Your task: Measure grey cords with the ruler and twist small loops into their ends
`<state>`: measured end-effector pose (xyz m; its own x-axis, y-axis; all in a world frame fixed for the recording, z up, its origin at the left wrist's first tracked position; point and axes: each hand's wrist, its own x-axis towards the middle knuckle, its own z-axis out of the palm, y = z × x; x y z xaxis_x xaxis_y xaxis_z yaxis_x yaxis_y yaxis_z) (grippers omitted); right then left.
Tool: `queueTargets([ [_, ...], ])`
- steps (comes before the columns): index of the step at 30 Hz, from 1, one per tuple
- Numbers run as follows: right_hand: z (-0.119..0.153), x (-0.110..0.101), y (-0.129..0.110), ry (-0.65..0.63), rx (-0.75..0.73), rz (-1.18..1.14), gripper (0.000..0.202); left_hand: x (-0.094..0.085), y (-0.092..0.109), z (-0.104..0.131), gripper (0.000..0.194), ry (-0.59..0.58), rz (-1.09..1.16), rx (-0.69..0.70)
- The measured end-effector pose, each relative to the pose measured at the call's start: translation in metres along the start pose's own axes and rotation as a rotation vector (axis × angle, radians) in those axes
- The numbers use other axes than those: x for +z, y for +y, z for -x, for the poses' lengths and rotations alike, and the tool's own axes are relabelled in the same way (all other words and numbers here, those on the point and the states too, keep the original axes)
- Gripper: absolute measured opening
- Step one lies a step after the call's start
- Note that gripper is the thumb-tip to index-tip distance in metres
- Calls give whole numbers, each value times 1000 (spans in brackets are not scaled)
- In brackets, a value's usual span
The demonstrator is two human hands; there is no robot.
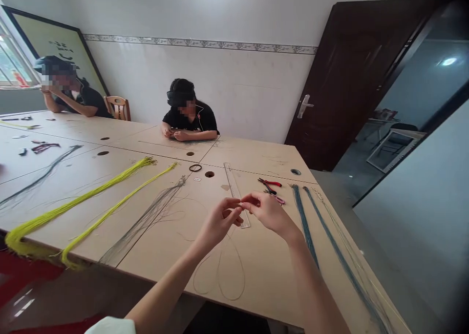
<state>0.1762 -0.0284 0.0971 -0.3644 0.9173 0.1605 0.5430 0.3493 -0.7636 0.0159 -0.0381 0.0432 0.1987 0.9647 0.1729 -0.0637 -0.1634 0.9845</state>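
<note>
My left hand [223,217] and my right hand [264,212] meet above the table, their fingertips pinched together on a thin cord [244,275]. The cord hangs below them in wide loops towards the table's near edge. What lies right between the fingertips is too small to make out. Beneath my hands a clear ruler [229,178] lies on the tabletop. Just right of it are red-handled pliers [274,183] and a pink-handled tool [279,200], partly hidden by my right hand.
Yellow cord bundles [84,197] and a loose grey bundle [154,209] lie to the left. Blue-grey bundles [302,217] run along the right. A black ring [195,168] sits near a table hole [209,174]. Two people sit across the table [164,251]. A dark door [330,80] stands open.
</note>
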Motion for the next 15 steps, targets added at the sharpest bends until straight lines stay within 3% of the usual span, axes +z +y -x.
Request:
queueTargets([
  [3, -3, 2, 2, 9, 0, -23, 16, -1, -3, -5, 18, -24, 15, -32],
  [15, -16, 16, 11, 58, 26, -47, 13, -26, -1, -14, 17, 4, -5, -58],
])
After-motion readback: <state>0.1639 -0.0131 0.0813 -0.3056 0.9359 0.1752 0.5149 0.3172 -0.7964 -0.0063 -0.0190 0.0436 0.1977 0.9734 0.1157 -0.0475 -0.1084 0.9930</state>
